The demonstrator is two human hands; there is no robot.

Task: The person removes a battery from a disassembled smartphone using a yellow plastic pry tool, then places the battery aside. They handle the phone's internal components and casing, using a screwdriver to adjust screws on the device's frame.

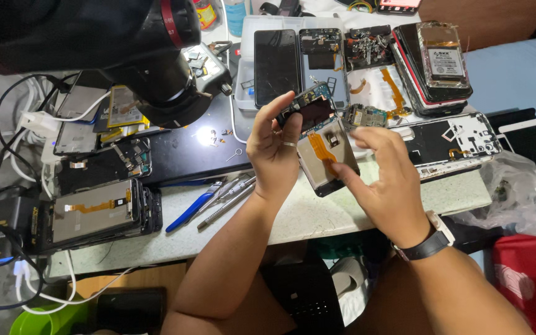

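Cluttered with opened phones and loose parts, the pale tabletop (317, 214) fills most of my view, and a dark mat (187, 155) covers its middle-left area. Largest above it is a black microscope head (156, 74), hanging over the mat at upper left. Stacked phone frames with exposed backs (94, 214) lie at the left edge among white and black cables (7, 124). A shallow grey tray (243, 62) at the far side carries a dark phone screen (276, 65); a swollen silver battery (445, 59) sits on more phones to its right. Blue-handled tweezers (190, 214) lie near my left forearm. I hold a phone display panel (330, 161) in the air above the tabletop's near half, between both hands; its long axis runs from upper left down to lower right, back face up, with an orange flex cable (322, 149) along it. My left hand (274, 155) is the nearer one to the panel's upper end: its fingers are closed on a small dark board piece (308, 111) at that end, thumb and forefinger pinching. My right hand (383, 180) is half open, fingers curled loosely; its fingertips touch the panel's right edge and lower corner, but I cannot tell whether it grips.
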